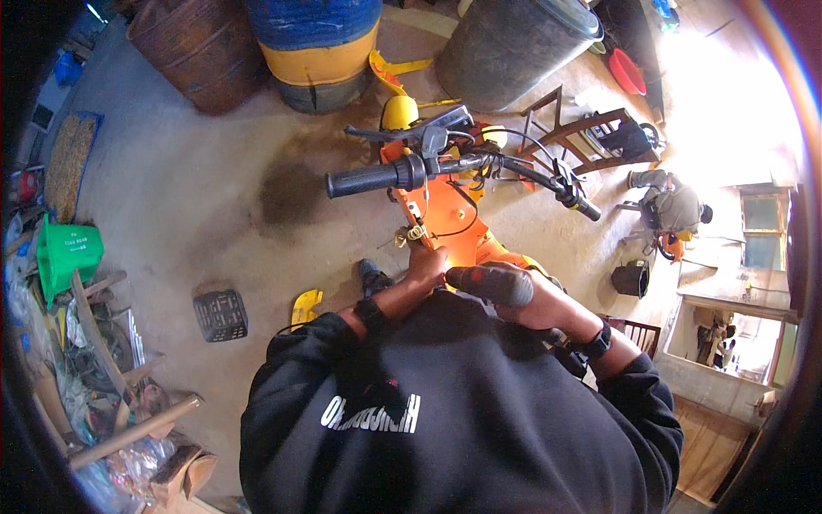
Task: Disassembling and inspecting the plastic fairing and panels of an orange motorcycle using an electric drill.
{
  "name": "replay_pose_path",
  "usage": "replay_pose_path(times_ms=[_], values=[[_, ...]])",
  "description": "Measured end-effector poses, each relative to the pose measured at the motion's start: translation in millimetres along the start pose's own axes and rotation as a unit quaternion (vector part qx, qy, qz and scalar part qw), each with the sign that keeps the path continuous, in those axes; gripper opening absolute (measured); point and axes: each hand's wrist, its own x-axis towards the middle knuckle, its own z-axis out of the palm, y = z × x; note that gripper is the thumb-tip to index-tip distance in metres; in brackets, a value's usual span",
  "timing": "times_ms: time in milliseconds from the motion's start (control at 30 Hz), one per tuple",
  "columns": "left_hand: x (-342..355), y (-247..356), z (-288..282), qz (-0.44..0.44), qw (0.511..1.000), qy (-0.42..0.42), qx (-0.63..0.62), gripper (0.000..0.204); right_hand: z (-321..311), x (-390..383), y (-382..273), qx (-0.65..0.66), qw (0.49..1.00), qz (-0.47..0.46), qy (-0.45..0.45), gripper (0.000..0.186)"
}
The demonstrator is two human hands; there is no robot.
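In front of me stands a small vehicle with an orange body panel [452,224] and black handlebars [469,163]. A dark power drill [492,283] with reddish marks is gripped in my right hand [546,304]; its nose points left toward my other hand. My left hand [424,264] is closed at the panel's near left edge, just beside the drill's nose. What its fingers pinch is too small to make out. A loop of pale wire [415,233] hangs just above that hand. The left handlebar grip [366,181] is black and ribbed.
Large drums, one rusty [201,56], one blue and yellow [317,51] and one grey [514,51], stand beyond the handlebars. A co-worker [672,210] bends low at the right. A black crate [220,314] and a yellow part [306,307] lie left. Wood and scrap [111,377] crowd the left edge.
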Motion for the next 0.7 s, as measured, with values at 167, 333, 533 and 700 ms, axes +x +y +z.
replay_pose_path(times_ms=[167,333,533,700], values=[[3,10,-7,-0.070,0.997,-0.021,-0.038,0.030,-3,-7,12,-0.084,0.996,0.013,-0.034,0.068],[1,26,-15,-0.078,0.994,-0.047,-0.056,0.027,2,-17,30,-0.127,0.989,0.033,-0.066,0.075],[3,17,-7,-0.057,0.996,-0.042,-0.049,0.024,-3,-33,46,-0.092,0.995,-0.030,0.015,0.072],[-4,26,2,-0.042,0.995,-0.003,-0.091,0.012,-27,-45,51,-0.141,0.987,-0.079,-0.009,0.072]])
